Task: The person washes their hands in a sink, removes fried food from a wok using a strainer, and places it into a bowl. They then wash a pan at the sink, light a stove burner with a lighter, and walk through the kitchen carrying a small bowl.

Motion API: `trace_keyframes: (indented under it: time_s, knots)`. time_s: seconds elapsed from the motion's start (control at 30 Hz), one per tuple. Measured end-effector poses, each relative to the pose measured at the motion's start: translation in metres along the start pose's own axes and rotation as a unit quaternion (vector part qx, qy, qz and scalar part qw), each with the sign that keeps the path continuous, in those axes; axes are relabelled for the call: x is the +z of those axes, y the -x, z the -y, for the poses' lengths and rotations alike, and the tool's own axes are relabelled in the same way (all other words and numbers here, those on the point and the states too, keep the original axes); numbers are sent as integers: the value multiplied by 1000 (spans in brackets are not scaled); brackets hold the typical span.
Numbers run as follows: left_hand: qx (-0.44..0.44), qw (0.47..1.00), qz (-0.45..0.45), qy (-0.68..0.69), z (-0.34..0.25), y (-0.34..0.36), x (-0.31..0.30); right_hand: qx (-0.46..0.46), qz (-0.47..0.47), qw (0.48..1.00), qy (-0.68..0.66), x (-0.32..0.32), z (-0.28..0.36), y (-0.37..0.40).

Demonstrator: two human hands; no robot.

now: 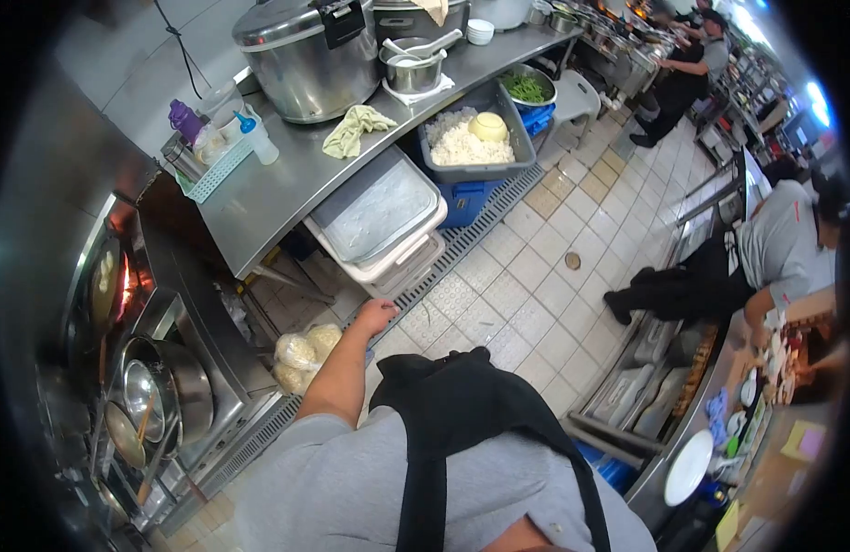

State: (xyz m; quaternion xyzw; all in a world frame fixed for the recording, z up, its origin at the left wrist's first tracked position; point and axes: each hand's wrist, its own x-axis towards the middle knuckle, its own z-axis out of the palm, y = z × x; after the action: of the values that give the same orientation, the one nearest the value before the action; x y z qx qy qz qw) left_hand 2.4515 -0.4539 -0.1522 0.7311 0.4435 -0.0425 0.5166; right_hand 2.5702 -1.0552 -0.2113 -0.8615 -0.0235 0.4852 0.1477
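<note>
My left hand (377,316) hangs over the floor grate with its fingers curled; whether it holds anything is too small to tell. Near it stand white lidded containers (379,216) under the steel counter, and plastic bags of pale food (305,354) lie beside my forearm. My right hand does not show; my apron and body fill the lower middle. Farther off, a grey tub (475,172) holds white rice with a pale bowl (487,127) in it.
The steel counter (287,189) carries a large cooker (305,60), a cloth (356,131) and bottles. A stove with flame and pans (190,396) is at left. One person (784,239) works at the right counter, another (687,83) farther back. A stool (572,97) stands by the counter.
</note>
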Motion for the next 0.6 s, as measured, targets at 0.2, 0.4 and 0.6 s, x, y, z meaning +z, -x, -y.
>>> trace_keyframes:
  time_s: [0.2,0.4,0.6]
  knots:
    - [70,990,-107,55,-106,-19,-41,70,-56,938,-334,-191,91,-108]
    - [173,946,-274,-18,-196,-100,-135,-70,-143,922,-353,-311,244,-159]
    - [115,916,-363,-125,-220,-192,-176,-65,4,959,-277,-276,329,-170]
